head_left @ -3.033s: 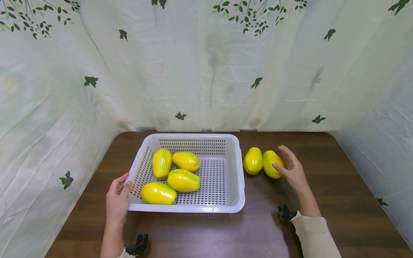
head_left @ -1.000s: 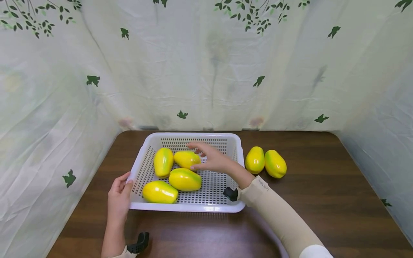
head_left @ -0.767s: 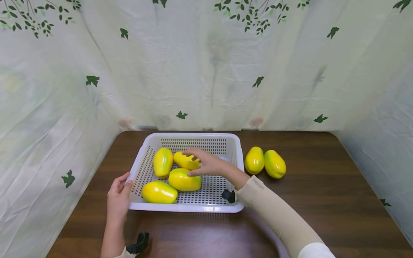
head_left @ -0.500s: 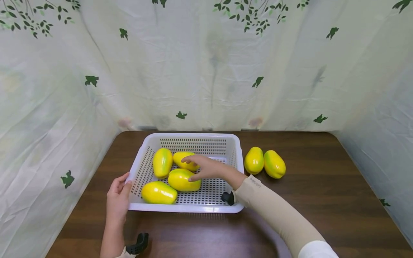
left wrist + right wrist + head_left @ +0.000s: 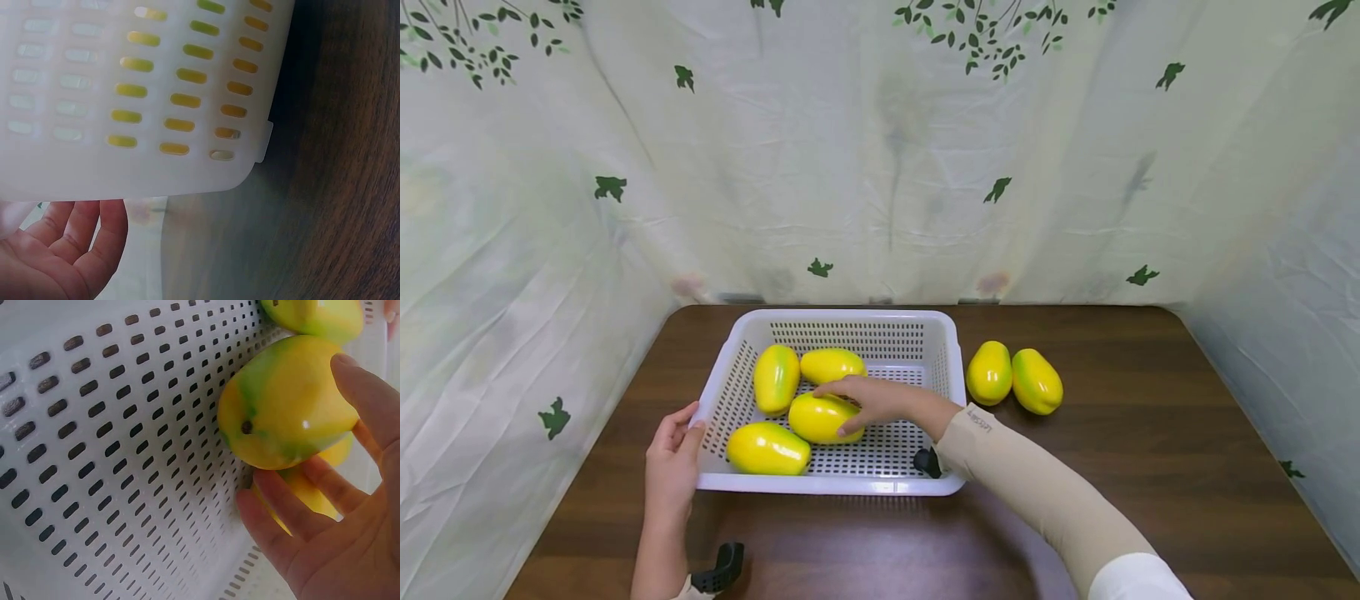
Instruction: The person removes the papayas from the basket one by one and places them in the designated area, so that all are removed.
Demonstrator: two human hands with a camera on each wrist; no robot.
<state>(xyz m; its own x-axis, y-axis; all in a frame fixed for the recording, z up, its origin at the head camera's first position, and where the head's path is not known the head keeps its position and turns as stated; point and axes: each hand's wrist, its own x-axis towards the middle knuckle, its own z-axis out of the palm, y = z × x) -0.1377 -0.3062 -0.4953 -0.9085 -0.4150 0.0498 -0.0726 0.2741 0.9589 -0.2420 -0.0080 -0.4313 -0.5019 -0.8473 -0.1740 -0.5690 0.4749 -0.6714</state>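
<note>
A white slotted plastic basket (image 5: 895,485) holds several glossy yellow-green papayas. My left hand (image 5: 672,467) grips its left rim, fingers outside the wall; the left wrist view shows those curled fingers (image 5: 112,234) below the rim. Inside the basket, my right hand (image 5: 880,400) spans the middle papaya (image 5: 820,418), thumb on one side and fingers on the other. In the right wrist view the thumb touches this papaya (image 5: 287,403), and the fingers curve along its other side. One papaya (image 5: 833,365) lies behind, another (image 5: 777,379) at back left, another (image 5: 767,448) at front left.
Two more papayas, one (image 5: 988,372) close to the basket's right wall and one (image 5: 1037,382) beside it, rest on the brown wooden table (image 5: 1150,433). A pale printed curtain (image 5: 880,167) stands behind the table and along both sides.
My right hand has come from the papayas on the table's right into the basket, passed over the back papaya, and lowered around the middle one. The left hand stays on the rim.
</note>
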